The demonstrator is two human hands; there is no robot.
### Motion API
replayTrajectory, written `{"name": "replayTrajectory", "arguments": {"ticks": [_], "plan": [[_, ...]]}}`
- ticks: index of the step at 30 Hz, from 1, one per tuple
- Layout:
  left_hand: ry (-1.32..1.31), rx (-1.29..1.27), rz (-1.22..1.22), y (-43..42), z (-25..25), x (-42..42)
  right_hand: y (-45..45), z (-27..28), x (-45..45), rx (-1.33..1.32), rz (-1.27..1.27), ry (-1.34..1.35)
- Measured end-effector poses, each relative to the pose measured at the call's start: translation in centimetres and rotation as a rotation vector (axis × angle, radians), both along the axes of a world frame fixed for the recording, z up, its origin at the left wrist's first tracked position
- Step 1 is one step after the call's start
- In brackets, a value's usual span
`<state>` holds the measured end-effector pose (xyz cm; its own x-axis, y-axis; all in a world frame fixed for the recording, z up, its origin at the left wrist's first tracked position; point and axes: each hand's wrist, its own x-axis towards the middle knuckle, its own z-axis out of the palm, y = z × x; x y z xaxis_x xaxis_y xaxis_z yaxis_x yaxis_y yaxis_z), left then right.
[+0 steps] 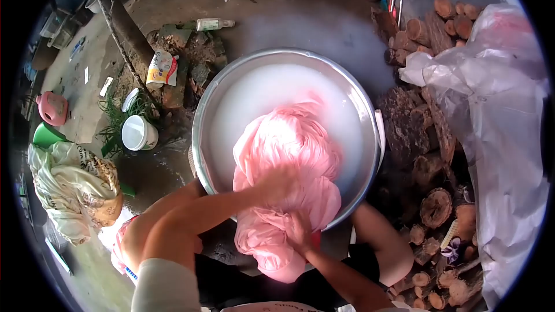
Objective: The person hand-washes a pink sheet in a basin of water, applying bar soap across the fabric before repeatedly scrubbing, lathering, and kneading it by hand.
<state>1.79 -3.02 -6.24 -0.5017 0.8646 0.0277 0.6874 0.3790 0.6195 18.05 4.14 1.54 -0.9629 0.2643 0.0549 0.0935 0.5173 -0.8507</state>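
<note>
A large bunched pink cloth lies partly in cloudy, whitish water inside a wide metal basin. Its near end hangs over the front rim towards my lap. My left hand is on top of the cloth near the middle of the bundle, smeared by motion, so its fingers cannot be made out. Lower down, my right hand grips the cloth close to the near rim, fingers curled into the folds. Whether the cloth is a sheet or a garment does not show.
Stacked firewood and a translucent plastic sheet flank the basin on the right. On the left are a white tub, a heap of wet laundry and a pink jug. A bottle lies beyond the basin.
</note>
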Motion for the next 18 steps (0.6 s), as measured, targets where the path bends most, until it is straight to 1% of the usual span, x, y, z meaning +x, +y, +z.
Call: {"name": "replayTrajectory", "arguments": {"ticks": [2, 3, 5, 6, 7, 8, 11, 12, 13, 14, 15, 16, 17, 18], "plan": [[-0.029, -0.050, -0.438, -2.2, 4.3, 1.8, -0.2, 0.4, -0.3, 0.000, -0.016, 0.055], [0.006, 0.005, -0.438, -2.8, 3.9, 1.8, -0.1, 0.5, -0.5, 0.004, -0.010, 0.082], [0.092, 0.116, -0.441, -4.0, 1.9, 0.5, -0.1, -1.5, -0.2, 0.021, -0.004, 0.091], [0.322, 0.313, -0.328, -3.9, -1.6, -1.4, 0.1, -2.0, 0.1, 0.034, -0.007, 0.094], [0.640, -0.164, -0.184, -2.6, 0.1, -3.2, 0.2, -1.8, 0.5, 0.049, 0.002, 0.056], [0.571, -0.088, -0.037, -1.8, -2.6, -6.2, 0.2, -1.6, 0.4, 0.064, 0.012, 0.028], [0.249, -0.129, 0.284, -0.3, 0.6, -6.6, 0.7, -1.0, -0.3, 0.044, 0.052, 0.001], [-0.044, 0.108, 0.406, -0.7, -1.4, -7.0, 0.9, -0.9, -1.2, 0.020, 0.060, 0.013], [-0.337, 0.350, 0.520, -1.2, -5.0, -7.4, 1.1, 0.3, -2.9, -0.117, 0.021, -0.173], [-0.642, 0.592, 0.621, -2.1, -7.0, -7.2, 1.4, 1.8, -4.7, -0.253, -0.023, -0.371], [-0.948, 0.645, 0.759, -3.8, -5.4, -6.9, 2.0, 0.5, -6.5, -0.109, -0.007, -0.124], [-1.257, 0.694, 0.888, -5.9, -1.9, -6.5, 2.5, -0.3, -9.1, 0.066, 0.053, 0.102], [-1.568, 0.741, 1.010, -7.6, 0.1, -6.6, 3.0, -0.7, -12.0, 0.265, 0.118, 0.081], [-1.499, 0.884, 0.939, -8.6, -2.4, -5.4, 2.6, 0.8, -15.0, 0.324, 0.197, 0.016]]}}
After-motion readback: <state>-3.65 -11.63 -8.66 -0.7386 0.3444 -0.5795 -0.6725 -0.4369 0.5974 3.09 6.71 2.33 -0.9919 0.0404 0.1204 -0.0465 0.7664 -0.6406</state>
